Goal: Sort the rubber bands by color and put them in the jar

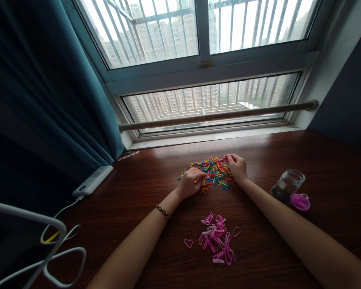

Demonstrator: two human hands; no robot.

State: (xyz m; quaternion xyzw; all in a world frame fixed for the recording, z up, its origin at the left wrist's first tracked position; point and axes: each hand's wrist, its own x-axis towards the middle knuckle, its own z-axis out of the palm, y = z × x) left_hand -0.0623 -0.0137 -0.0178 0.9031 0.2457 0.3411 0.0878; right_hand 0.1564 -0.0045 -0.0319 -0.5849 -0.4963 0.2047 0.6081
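A heap of small multicoloured bands [215, 170] in yellow, blue, red and pink lies on the brown wooden table [123, 228]. At the heap's left side is my left hand [191, 182], fingers closed with the tips among the bands; what they pinch, if anything, is too small to name. My right hand [237, 165] is at the upper right edge of the heap, thumb and finger pinched on a pink band [226, 158]. Nearer to me lies a separate pile of pink bands [219, 237], with one loose pink band [188, 243] to its left.
On the right, a clear jar [289, 182] lies tilted beside a purple lid [301, 202], close to my right forearm. At the left are a white power bank [93, 180], white cables [63, 255] and a blue curtain [57, 80]. A window with a rail [216, 117] stands behind the table.
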